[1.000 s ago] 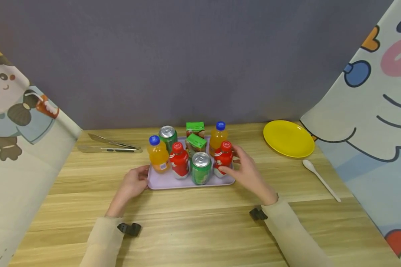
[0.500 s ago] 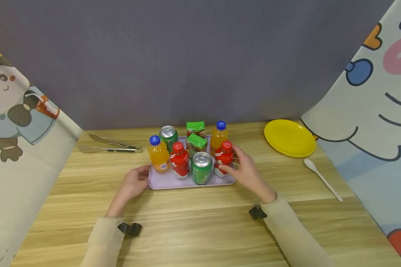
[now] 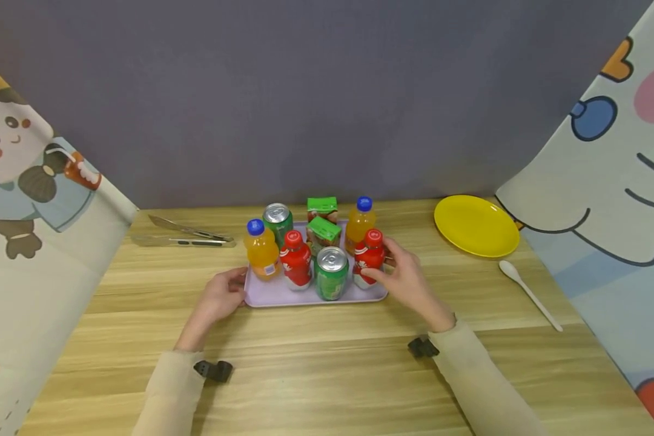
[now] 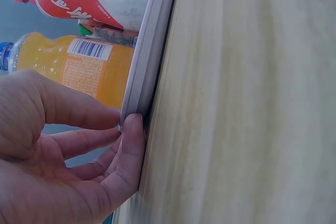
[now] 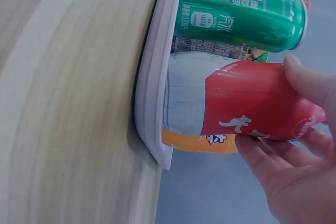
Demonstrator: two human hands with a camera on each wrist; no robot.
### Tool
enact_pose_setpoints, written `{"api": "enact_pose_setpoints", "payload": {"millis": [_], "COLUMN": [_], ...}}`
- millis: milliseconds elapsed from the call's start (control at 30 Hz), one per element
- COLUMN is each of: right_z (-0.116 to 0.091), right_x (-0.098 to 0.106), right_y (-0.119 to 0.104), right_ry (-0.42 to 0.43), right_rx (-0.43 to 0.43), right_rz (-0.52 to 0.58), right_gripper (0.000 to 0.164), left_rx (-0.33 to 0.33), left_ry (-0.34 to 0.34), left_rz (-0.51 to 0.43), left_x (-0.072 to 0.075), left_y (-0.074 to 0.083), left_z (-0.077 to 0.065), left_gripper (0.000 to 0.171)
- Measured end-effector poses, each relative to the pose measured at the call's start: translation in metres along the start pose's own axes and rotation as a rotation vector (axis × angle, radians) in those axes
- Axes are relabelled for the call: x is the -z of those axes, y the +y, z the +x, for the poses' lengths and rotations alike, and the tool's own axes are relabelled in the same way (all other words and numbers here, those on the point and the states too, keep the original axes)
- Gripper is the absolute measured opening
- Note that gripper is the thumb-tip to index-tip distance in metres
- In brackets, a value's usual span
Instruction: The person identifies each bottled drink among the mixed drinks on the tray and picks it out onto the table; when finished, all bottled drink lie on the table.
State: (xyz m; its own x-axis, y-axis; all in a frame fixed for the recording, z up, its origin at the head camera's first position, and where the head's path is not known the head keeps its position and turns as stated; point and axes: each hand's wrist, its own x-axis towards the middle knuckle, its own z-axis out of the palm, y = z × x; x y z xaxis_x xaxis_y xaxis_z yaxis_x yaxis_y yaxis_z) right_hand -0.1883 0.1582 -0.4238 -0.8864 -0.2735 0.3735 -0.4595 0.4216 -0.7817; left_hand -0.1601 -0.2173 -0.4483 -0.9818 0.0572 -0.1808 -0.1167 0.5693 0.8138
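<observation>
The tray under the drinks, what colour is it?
The tray is pale purple, clearest in the head view.

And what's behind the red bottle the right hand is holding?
An orange drink bottle with a blue cap. In the head view, the red bottle hides its lower part; the right wrist view shows a strip.

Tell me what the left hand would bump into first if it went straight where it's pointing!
The tray: the left hand is pinching its edge. Past that edge, the nearer orange bottle looks next in line, though depth is hard to judge.
</observation>
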Motion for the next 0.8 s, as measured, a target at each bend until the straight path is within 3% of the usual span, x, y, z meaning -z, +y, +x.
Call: {"api": "enact_pose_setpoints", "payload": {"millis": [500, 800], "right_z": [0.004, 0.009], "right_x": [0.031, 0.048], "right_y": [-0.007, 0.004], "right_ry": [0.072, 0.131], "right_rx": [-0.034, -0.017], "right_rz": [-0.039, -0.095], "right_gripper": [0.062, 0.063], "left_rx": [0.02, 0.03], "left_ry": [-0.012, -0.014], "left_rz": [-0.021, -0.025], "left_x": [0.001, 0.002], "left_y": [0.0, 0.001], "left_z": [0.001, 0.0], "left_gripper": [0.061, 0.061]}}
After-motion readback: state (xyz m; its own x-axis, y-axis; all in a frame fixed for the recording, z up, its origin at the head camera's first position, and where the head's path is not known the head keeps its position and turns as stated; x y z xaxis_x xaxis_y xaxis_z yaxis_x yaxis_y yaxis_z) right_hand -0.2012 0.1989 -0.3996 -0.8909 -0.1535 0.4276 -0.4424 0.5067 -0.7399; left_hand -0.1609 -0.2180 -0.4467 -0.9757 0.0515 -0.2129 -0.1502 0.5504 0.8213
